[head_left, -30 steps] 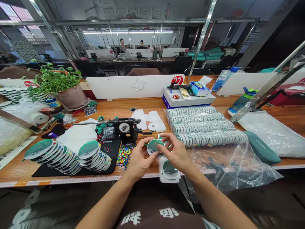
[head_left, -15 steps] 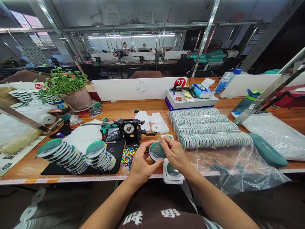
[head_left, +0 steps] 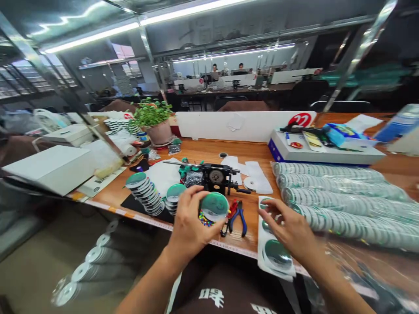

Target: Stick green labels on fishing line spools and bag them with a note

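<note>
Between the thumb and fingers of my left hand (head_left: 191, 220) is a round spool (head_left: 214, 206) with a green and white label facing up. My right hand (head_left: 288, 222) is apart from it, fingers spread and holding nothing, above a white sheet of round green labels (head_left: 277, 253). Pliers with blue handles (head_left: 240, 220) and a red-handled tool (head_left: 232, 210) lie between my hands. Behind the spool stands a black winding machine (head_left: 218, 176) with a dial and crank. Small coloured beads (head_left: 205, 220) show partly behind my left hand.
Leaning stacks of labelled spools (head_left: 145, 194) stand on a black mat at left. Rows of spools in clear plastic (head_left: 337, 205) fill the right side. A white box (head_left: 327, 150) with small items, a potted plant (head_left: 159, 126) and a white divider (head_left: 225, 126) stand at the back.
My right hand has let go of the spool and moved right, over the label sheet. My left hand keeps the spool. The view has turned left, and the pliers now show.
</note>
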The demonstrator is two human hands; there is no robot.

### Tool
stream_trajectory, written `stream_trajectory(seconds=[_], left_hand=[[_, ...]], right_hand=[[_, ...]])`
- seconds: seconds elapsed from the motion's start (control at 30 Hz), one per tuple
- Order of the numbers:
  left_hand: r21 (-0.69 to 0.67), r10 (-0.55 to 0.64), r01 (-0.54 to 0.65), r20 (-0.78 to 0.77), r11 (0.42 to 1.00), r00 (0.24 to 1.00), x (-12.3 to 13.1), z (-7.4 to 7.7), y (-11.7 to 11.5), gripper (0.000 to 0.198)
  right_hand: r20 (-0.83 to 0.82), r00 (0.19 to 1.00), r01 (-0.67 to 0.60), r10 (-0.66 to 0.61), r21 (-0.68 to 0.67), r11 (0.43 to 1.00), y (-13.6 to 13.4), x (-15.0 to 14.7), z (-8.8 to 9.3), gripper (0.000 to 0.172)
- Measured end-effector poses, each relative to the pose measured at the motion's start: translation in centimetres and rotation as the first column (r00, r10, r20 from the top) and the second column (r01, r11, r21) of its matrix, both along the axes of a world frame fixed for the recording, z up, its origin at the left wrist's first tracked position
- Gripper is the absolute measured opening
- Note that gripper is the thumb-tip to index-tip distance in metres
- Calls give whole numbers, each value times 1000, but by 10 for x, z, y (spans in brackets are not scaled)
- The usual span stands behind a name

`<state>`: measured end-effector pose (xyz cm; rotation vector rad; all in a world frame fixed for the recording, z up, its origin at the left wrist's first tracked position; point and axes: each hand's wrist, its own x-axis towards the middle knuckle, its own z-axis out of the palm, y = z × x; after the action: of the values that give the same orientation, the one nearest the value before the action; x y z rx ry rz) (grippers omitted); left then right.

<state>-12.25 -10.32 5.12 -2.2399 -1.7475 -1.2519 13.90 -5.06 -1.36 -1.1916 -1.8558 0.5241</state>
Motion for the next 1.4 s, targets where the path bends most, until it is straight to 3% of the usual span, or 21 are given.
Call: stream_trajectory(seconds=[0.07,0.13,0.27,0.33,0.4,0.5,0.6,0.67,0.73,0.77,0.8,0.87,0.93,1.0,1.07,1.2,1.3,1.4], left_hand=[[50,206,-202,-70,978,976,-29,13,-2,51],[40,355,-353,-118,935,927,-53,21,0,49],[-79,477,-495,-174,865,861,-81,21,7,52],[-128,461,-493,-213,861,861,-87,19,10,55],[-94,434,-470,-259,878,863,-88,20,10,63],[161,422,-392,-273,906,865,-78,29,9,77],[379,321,-229,-200,897,926,-49,41,5,59],[354,111,-54,-143,934,983,-22,39,2,39],[104,-150,152,-27,983,988,8,26,4,13],[-84,-243,248,67,965,968,23,14,8,13],[-263,-283,324,180,909,942,36,1,15,26],[-547,-222,419,391,725,893,61,-28,35,48],[-693,-55,491,549,528,834,81,-54,60,59],[-714,4,530,597,458,802,97,-71,83,65],[-693,24,533,620,485,784,110,-81,103,57],[-613,34,508,657,605,753,125,-91,125,36],[-539,-11,513,682,668,731,128,-95,129,35],[-490,-52,544,709,681,703,130,-96,129,39]], right_hand=[[201,979,1,-38,182,983,-4,21,-17,36],[360,932,-78,-53,340,937,-11,40,-32,37],[501,861,-180,-89,463,868,-26,59,-52,43],[527,839,-155,-136,470,869,-32,60,-59,49],[541,822,-117,-178,467,877,-36,56,-64,51],[530,825,-49,-197,414,909,-39,49,-67,45],[483,854,12,-195,356,934,-36,43,-66,38],[445,874,22,-192,359,933,-35,41,-64,31],[397,898,26,-190,385,923,-34,40,-60,26],[368,910,33,-192,397,917,-34,40,-57,23],[338,921,43,-194,406,913,-34,41,-54,21],[285,940,54,-187,418,907,-33,44,-45,20],[244,957,41,-158,424,905,-33,49,-36,20],[231,966,3,-114,433,901,-34,54,-28,19],[248,966,-50,-71,450,892,-35,59,-23,19],[268,963,-124,9,416,901,-29,68,-19,27],[181,981,-4,-68,372,928,-6,71,-17,23],[159,974,102,-162,330,938,27,71,-12,24]])
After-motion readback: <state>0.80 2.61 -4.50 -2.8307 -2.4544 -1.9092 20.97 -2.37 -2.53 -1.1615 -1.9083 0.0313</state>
